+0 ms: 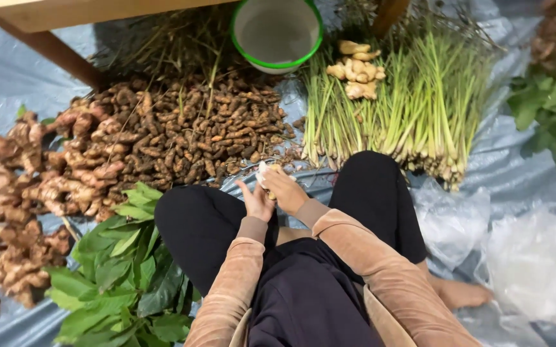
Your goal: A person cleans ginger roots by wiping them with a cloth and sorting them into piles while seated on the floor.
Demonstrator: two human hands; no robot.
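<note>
Right now both hands meet between the knees: the right hand (pixel 286 190) closes around a small pale wad (pixel 262 172), maybe plastic, while the left hand (pixel 256 203) touches it, fingers spread; loosely held, it could drop among the turmeric roots (pixel 194 135)

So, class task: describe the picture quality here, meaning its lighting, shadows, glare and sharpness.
Head view: soft, even light; deep shadow under the wooden table at top left; pale sheen on the clear plastic bags; left hand and right hand slightly soft, the small pale thing between them indistinct; turmeric pile reasonably sharp.
</note>
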